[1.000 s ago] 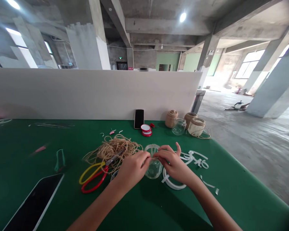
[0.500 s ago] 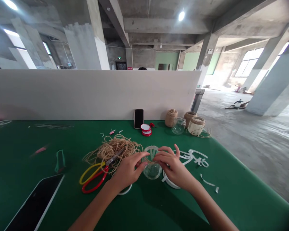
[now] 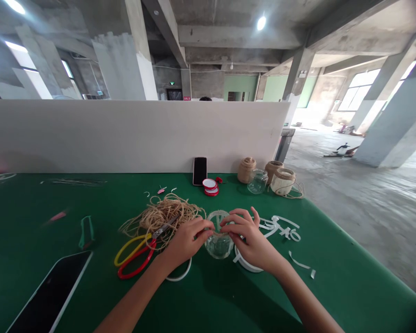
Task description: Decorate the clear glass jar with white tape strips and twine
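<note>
Both hands are at a small clear glass jar (image 3: pixel 219 246) lying near the middle of the green table, its mouth tilted up and toward me. My left hand (image 3: pixel 186 240) grips the jar's left side at the neck. My right hand (image 3: pixel 245 235) holds the rim from the right, its fingers curled over the glass. Thin twine seems to run around the neck, though my fingers hide most of it. Just left of my left hand lie a loose heap of jute twine (image 3: pixel 162 216) and scissors with red and yellow handles (image 3: pixel 135 255).
White plastic strips (image 3: pixel 280 227) and a white ring (image 3: pixel 247 266) lie right of and below the jar. A dark tablet (image 3: pixel 50 291) lies at front left. Twine-wrapped jars (image 3: pixel 283 181), a glass jar (image 3: pixel 257 181), red-and-white lids (image 3: pixel 210 186) and a phone (image 3: pixel 200 171) stand along a white partition.
My left hand has shifted slightly lower and left along the jar, and a curved white strip now shows under my left wrist. The jar has barely moved.
</note>
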Demonstrator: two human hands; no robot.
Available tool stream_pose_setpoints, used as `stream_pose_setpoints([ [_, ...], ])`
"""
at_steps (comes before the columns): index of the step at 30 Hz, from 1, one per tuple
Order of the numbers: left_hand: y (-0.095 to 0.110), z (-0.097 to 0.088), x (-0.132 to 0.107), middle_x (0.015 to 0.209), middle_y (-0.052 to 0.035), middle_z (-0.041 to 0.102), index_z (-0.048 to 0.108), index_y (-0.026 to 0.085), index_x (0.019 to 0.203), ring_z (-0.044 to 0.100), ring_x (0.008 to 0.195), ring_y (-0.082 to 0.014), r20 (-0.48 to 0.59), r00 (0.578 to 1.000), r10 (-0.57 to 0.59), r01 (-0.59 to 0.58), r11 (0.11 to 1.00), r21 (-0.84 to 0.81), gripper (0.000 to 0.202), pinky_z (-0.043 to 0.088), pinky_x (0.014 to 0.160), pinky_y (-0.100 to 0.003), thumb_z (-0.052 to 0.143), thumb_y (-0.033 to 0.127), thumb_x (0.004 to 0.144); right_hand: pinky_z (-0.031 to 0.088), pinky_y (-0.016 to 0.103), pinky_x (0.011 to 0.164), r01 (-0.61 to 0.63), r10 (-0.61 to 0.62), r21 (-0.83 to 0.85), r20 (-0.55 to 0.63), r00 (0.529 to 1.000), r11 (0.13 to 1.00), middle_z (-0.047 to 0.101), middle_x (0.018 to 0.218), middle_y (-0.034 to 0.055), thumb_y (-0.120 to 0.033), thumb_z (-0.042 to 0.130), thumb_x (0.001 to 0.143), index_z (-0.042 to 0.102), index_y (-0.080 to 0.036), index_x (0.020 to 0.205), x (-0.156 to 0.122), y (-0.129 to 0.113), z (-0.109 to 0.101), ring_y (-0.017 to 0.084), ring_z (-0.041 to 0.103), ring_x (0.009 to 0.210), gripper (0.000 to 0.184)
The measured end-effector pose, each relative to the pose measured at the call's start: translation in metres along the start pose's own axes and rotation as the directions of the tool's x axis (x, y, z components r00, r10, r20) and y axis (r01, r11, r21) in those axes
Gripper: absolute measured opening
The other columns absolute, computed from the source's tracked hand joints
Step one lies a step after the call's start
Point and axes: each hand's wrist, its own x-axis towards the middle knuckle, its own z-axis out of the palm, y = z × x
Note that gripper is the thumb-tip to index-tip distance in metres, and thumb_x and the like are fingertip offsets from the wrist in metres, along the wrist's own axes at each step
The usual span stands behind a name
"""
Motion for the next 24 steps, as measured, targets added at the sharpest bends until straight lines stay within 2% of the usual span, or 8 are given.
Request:
stream_pose_setpoints([
  [5,0.004,0.001,0.003,0.079,-0.0001,0.058,0.059,0.02,0.086,0.054,0.069,-0.0122,-0.005,1.0,0.003,-0.003,1.0,0.027,0.015,0.041,0.065,-0.023,0.046,0.027,0.089,-0.005,0.06,0.102,-0.011,0.003,-0.102,-0.074,0.997,0.995,0.064,0.094,0.0028,-0.026,0.047,0.087,0.058,-0.024,0.085,0.007,-0.015,0.003,0.022,0.048,0.101,0.012],
  [8,0.006,0.004,0.002,0.074,0.0002,0.056,0.057,0.02,0.088,0.053,0.066,-0.0128,-0.015,0.999,-0.04,0.041,0.998,0.051,0.016,0.04,0.061,-0.023,0.044,0.028,0.089,-0.006,0.06,0.102,0.001,-0.02,-0.2,-0.095,0.995,0.98,0.064,0.084,0.0019,-0.021,0.045,0.089,0.056,-0.022,0.079,0.008,-0.018,0.008,0.021,0.051,0.097,0.015],
  [11,0.005,0.004,0.002,0.07,0.0012,0.054,0.055,0.02,0.1,0.053,0.063,-0.0131,-0.032,0.995,-0.096,0.098,0.994,0.041,0.02,0.041,0.058,-0.023,0.047,0.033,0.087,-0.008,0.06,0.102,0.035,-0.057,-0.249,-0.082,0.995,0.968,0.065,0.082,0.0008,-0.015,0.042,0.089,0.057,-0.022,0.079,0.006,-0.015,0.009,0.02,0.052,0.098,0.019],
  [15,0.003,-0.003,0.004,0.076,0.0005,0.057,0.051,0.023,0.116,0.054,0.066,-0.0133,0.011,0.997,-0.071,0.07,0.997,0.035,0.032,0.042,0.059,-0.022,0.046,0.036,0.087,-0.01,0.058,0.102,0.055,-0.071,-0.21,-0.067,0.995,0.976,0.066,0.088,-0.0006,-0.01,0.042,0.087,0.057,-0.024,0.085,0.002,-0.007,0.004,0.019,0.05,0.102,0.021],
  [20,-0.002,-0.012,0.008,0.079,-0.0004,0.057,0.055,0.025,0.113,0.055,0.07,-0.0135,0.06,0.998,-0.003,-0.002,0.997,0.079,0.029,0.043,0.063,-0.022,0.044,0.037,0.09,-0.007,0.059,0.102,0.038,-0.044,-0.121,-0.046,0.998,0.992,0.066,0.094,-0.0009,-0.012,0.042,0.087,0.058,-0.026,0.087,-0.001,0.002,-0.003,0.019,0.048,0.104,0.021],
  [24,-0.007,-0.012,0.007,0.083,-0.0014,0.059,0.057,0.025,0.113,0.055,0.069,-0.0122,0.053,0.998,0.039,-0.045,0.993,0.105,0.03,0.043,0.066,-0.022,0.042,0.039,0.091,-0.002,0.059,0.102,0.026,-0.032,-0.123,-0.047,0.998,0.992,0.066,0.095,0.0002,-0.013,0.042,0.087,0.06,-0.026,0.086,-0.003,0.006,-0.004,0.02,0.05,0.103,0.022],
])
